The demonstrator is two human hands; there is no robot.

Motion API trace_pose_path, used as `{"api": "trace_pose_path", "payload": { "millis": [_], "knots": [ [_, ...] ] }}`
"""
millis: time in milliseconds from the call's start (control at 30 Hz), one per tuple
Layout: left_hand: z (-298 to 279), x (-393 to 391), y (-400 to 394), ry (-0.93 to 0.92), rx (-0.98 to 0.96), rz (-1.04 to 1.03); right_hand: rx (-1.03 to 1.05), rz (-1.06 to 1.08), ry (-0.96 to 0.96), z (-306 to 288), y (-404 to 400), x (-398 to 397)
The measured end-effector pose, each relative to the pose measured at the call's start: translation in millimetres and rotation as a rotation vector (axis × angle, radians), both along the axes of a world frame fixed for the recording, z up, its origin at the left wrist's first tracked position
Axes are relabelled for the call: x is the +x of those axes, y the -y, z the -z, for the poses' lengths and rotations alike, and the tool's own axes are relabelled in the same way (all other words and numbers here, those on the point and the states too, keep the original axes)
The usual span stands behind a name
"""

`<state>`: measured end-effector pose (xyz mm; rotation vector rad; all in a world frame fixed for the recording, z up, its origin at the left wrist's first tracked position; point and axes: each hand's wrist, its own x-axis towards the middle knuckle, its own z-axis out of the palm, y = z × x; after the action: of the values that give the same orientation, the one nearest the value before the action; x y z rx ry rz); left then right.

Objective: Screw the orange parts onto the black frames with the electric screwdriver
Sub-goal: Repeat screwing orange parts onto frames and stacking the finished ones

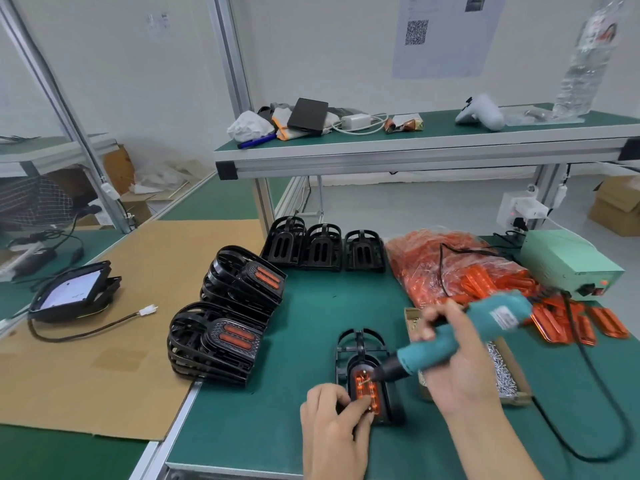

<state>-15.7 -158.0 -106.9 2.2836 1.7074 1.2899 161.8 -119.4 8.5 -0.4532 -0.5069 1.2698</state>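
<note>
At counter front: left hand (332,420) grip pinches black plastic frame (367,375) w/ orange insert; right hand (460,368) grip wraps teal electric screwdriver (460,337), bit on insert. Two finished stacks (225,323); three bare frames (323,249), bagged orange parts (450,268) left.

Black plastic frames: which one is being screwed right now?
The single black plastic frame nearest the person, under the teal electric screwdriver; the others sit untouched in stacks and a row.

Glossy black plastic frames (221,341) on matt green mat (311,317).
</note>
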Motion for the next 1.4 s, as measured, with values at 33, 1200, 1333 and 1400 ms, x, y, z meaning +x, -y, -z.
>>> {"api": "trace_pose_path", "payload": {
  "millis": [33, 1200, 1333, 1400],
  "knots": [
    [0, 1, 1, -0.021, 0.044, 0.011, -0.049, 0.033, -0.073, 8, 5, 7],
    [-125, -17, -42, 0.149, -0.708, -0.175, -0.298, 0.198, -0.34, 90, 45, 41],
    [-117, -63, -47, 0.156, -0.709, -0.261, -0.321, 0.213, -0.323, 93, 41, 40],
    [-110, -75, -50, 0.066, -0.701, -0.302, -0.32, 0.218, -0.314, 93, 42, 40]
  ]
}}
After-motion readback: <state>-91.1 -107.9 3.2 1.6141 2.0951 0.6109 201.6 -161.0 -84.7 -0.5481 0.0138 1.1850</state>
